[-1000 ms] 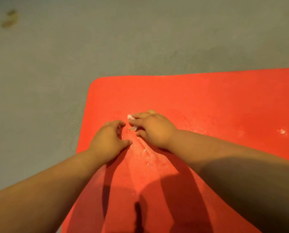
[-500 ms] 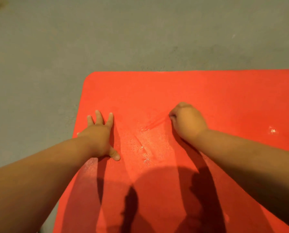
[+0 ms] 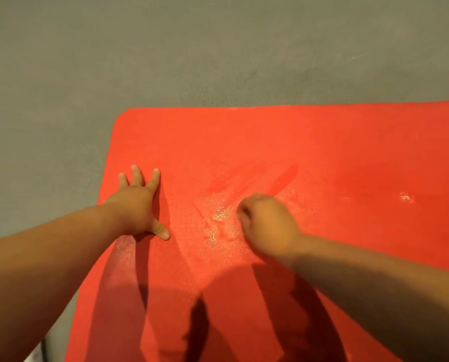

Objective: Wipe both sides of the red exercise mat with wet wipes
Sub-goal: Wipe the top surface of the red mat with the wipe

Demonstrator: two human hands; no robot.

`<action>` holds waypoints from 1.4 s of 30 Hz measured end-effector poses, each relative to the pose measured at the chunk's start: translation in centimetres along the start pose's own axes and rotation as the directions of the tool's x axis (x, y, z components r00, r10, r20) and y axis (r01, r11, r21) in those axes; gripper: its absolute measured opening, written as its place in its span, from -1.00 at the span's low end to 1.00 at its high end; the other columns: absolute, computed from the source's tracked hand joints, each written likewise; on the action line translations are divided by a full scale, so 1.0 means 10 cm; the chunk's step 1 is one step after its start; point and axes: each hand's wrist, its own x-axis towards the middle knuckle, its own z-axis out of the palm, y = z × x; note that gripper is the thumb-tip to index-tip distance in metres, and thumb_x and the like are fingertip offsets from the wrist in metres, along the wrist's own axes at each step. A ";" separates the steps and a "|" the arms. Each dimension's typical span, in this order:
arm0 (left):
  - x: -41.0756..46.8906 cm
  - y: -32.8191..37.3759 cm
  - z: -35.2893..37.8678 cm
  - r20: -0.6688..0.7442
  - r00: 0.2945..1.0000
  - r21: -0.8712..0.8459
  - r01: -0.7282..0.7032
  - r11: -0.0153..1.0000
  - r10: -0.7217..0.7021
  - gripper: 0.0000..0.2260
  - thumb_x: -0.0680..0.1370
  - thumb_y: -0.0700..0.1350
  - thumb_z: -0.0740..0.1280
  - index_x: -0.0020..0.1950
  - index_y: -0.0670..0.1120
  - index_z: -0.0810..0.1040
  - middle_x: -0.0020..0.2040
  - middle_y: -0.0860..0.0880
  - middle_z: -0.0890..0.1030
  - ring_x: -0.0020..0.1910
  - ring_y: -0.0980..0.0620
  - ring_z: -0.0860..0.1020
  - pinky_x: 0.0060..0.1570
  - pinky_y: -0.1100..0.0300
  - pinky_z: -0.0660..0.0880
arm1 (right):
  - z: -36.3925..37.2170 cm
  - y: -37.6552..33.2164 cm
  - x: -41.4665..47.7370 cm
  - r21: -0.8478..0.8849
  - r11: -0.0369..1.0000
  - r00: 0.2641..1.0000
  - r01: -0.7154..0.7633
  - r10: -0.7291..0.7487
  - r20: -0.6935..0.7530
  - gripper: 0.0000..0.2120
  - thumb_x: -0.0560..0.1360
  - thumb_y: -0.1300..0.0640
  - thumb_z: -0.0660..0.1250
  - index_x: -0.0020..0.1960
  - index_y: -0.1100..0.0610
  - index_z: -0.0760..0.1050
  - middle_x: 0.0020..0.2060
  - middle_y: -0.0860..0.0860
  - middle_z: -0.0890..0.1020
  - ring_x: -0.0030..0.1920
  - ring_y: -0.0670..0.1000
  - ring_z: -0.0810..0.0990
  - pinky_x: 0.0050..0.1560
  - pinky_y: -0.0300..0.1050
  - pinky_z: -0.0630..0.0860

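Grey floor (image 3: 166,48) filled the whole top of the frame and ran down the left side, kinda rough and speckled looking. The red mat (image 3: 322,142) lay flat on it and took up the centre, the right side and the bottom, with its rounded corner up at centre-left.

The left hand (image 3: 137,207) was planted palm-down on the mat near its left edge, fingers straight and fanned out, thumb sticking off to the right, holding nothing.

The right hand (image 3: 267,226) sat at centre frame, curled into a tight fist with the knuckles up and pressed onto the mat. I honestly couldn't tell what was inside it, if anything, because the fingers hid it.

Between the two hands there was a wet shiny patch (image 3: 220,215), and a darker damp streak (image 3: 283,178) angled off up and to the right of the fist. A small whitish speck (image 3: 406,197) sat way over on the right side of the mat. Dark shadows (image 3: 199,322) of both arms fell across the bottom part.
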 end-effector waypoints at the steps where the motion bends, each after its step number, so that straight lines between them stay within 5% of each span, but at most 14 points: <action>1: 0.00 0.00 0.00 -0.006 1.000 -0.001 -0.001 1.000 0.001 0.38 0.08 0.32 0.57 0.53 0.03 -0.36 0.51 -0.27 -0.32 0.47 -0.43 -0.17 0.40 -0.27 0.14 | 0.09 -0.19 -0.18 0.025 0.990 0.986 0.136 -0.138 0.093 -0.83 0.50 0.22 0.21 -0.01 0.14 0.56 -0.02 0.10 0.57 0.04 0.13 0.53 0.02 -0.07 0.42; 4: -0.02 0.00 -0.01 -0.017 1.000 -0.010 0.001 1.000 -0.001 0.37 0.09 0.31 0.57 0.54 0.04 -0.35 0.52 -0.25 -0.31 0.48 -0.41 -0.16 0.42 -0.24 0.13 | 0.02 -0.08 -0.21 -0.010 0.956 0.939 0.294 -0.286 0.189 -0.82 0.47 0.22 0.22 0.01 0.15 0.57 0.00 0.09 0.56 0.06 0.12 0.52 0.06 -0.05 0.46; 7: -0.02 0.01 -0.01 -0.021 1.000 -0.011 0.000 1.000 0.000 0.37 0.08 0.32 0.57 0.53 0.05 -0.35 0.52 -0.25 -0.31 0.48 -0.41 -0.16 0.42 -0.23 0.12 | -0.37 0.67 0.12 -0.132 0.986 0.995 -0.101 0.100 -0.013 -0.82 0.48 0.20 0.24 -0.04 0.21 0.60 -0.03 0.18 0.62 0.02 0.20 0.57 0.02 0.00 0.48; 10: -0.04 0.02 -0.02 -0.020 1.000 -0.011 0.005 1.000 -0.006 0.37 0.08 0.31 0.57 0.53 0.05 -0.35 0.52 -0.25 -0.31 0.49 -0.40 -0.16 0.41 -0.24 0.12 | -0.50 0.93 0.08 -0.136 0.923 0.926 -0.360 0.336 -0.169 -0.82 0.50 0.20 0.23 -0.10 0.25 0.59 -0.10 0.24 0.64 -0.05 0.23 0.61 -0.09 -0.03 0.48; 15: -0.06 0.03 -0.03 -0.018 1.000 -0.015 0.008 1.000 -0.008 0.36 0.08 0.31 0.57 0.54 0.05 -0.34 0.52 -0.24 -0.31 0.49 -0.40 -0.16 0.42 -0.23 0.11 | 0.18 -0.22 -0.47 0.011 0.980 0.961 0.196 -0.195 0.195 -0.78 0.47 0.23 0.23 0.05 0.13 0.58 0.03 0.09 0.56 0.08 0.12 0.53 0.05 -0.08 0.47; 17: -0.05 0.02 -0.02 -0.024 1.000 -0.011 0.011 1.000 -0.011 0.37 0.08 0.31 0.57 0.54 0.05 -0.34 0.53 -0.24 -0.31 0.49 -0.39 -0.16 0.42 -0.23 0.12 | 0.08 -0.09 -0.38 0.044 0.972 0.954 0.230 -0.234 0.190 -0.77 0.48 0.22 0.22 0.09 0.13 0.56 0.07 0.08 0.54 0.12 0.10 0.51 0.11 -0.10 0.42; 20: -0.04 0.02 -0.02 -0.022 1.000 -0.013 0.014 1.000 -0.014 0.37 0.08 0.30 0.58 0.53 0.07 -0.35 0.53 -0.23 -0.32 0.49 -0.39 -0.16 0.41 -0.24 0.12 | -0.30 0.65 -0.02 -0.050 0.993 0.994 -0.106 0.105 -0.018 -0.84 0.50 0.19 0.24 0.03 0.18 0.54 0.04 0.16 0.59 0.08 0.17 0.54 0.02 -0.09 0.40; 22: -0.03 0.01 -0.02 -0.016 1.000 -0.013 0.018 1.000 -0.018 0.37 0.07 0.29 0.58 0.53 0.07 -0.36 0.52 -0.23 -0.33 0.49 -0.39 -0.17 0.41 -0.25 0.12 | -0.54 1.08 0.18 -0.015 0.932 0.919 -0.363 0.355 -0.171 -0.82 0.52 0.13 0.29 0.02 0.25 0.52 -0.01 0.24 0.62 0.04 0.23 0.57 -0.03 -0.02 0.45; 24: -0.01 0.02 -0.01 -0.007 1.000 -0.016 0.020 1.000 -0.020 0.38 0.07 0.29 0.59 0.53 0.07 -0.37 0.52 -0.23 -0.34 0.49 -0.40 -0.17 0.41 -0.25 0.12 | -0.53 1.05 0.28 0.034 0.912 0.892 -0.409 0.407 -0.196 -0.79 0.53 0.11 0.29 0.04 0.26 0.53 -0.01 0.26 0.63 0.04 0.24 0.58 -0.02 -0.01 0.47; 32: -0.01 0.00 0.00 -0.036 0.999 -0.007 0.008 1.000 -0.009 0.39 0.03 0.33 0.57 0.53 0.07 -0.34 0.52 -0.25 -0.30 0.48 -0.42 -0.14 0.40 -0.25 0.14 | 0.04 0.04 0.11 0.021 0.963 0.963 0.269 -0.269 0.023 -0.81 0.52 0.18 0.22 0.02 0.16 0.59 -0.04 0.12 0.58 0.04 0.16 0.53 0.08 -0.03 0.44; 35: 0.00 0.00 0.01 -0.039 0.999 0.006 0.012 1.000 -0.012 0.38 0.04 0.35 0.56 0.54 0.08 -0.34 0.53 -0.24 -0.29 0.49 -0.40 -0.12 0.40 -0.23 0.14 | -0.31 0.62 0.38 -0.062 0.998 0.990 0.019 -0.027 -0.140 -0.82 0.51 0.19 0.26 0.02 0.23 0.59 -0.02 0.20 0.59 0.05 0.21 0.53 0.06 -0.01 0.39; 38: 0.00 -0.05 0.01 -0.062 0.998 0.014 0.005 1.000 -0.004 0.35 0.04 0.41 0.51 0.52 0.14 -0.34 0.54 -0.17 -0.30 0.51 -0.34 -0.12 0.40 -0.23 0.16 | -0.57 1.02 0.49 0.135 0.872 0.820 -0.470 0.488 -0.301 -0.84 0.49 0.22 0.29 -0.01 0.25 0.60 -0.01 0.26 0.64 0.05 0.23 0.58 0.02 -0.03 0.44; 40: -0.03 -0.09 0.00 -0.056 0.998 -0.001 -0.008 1.000 0.008 0.30 0.07 0.43 0.49 0.52 0.18 -0.32 0.55 -0.12 -0.29 0.52 -0.29 -0.12 0.41 -0.22 0.17 | -0.39 0.70 0.54 0.179 0.865 0.824 -0.470 0.502 -0.264 -0.84 0.49 0.22 0.28 -0.03 0.24 0.61 -0.03 0.25 0.65 0.02 0.22 0.60 -0.02 -0.04 0.47; 42: -0.02 -0.14 -0.03 -0.079 0.996 -0.018 -0.029 0.999 0.028 0.22 0.15 0.38 0.50 0.53 0.19 -0.27 0.56 -0.09 -0.26 0.53 -0.26 -0.09 0.43 -0.18 0.17 | -0.09 0.14 0.56 0.144 0.957 0.934 -0.253 0.281 -0.223 -0.82 0.48 0.22 0.26 -0.01 0.21 0.60 -0.03 0.20 0.63 0.02 0.20 0.58 -0.02 -0.05 0.46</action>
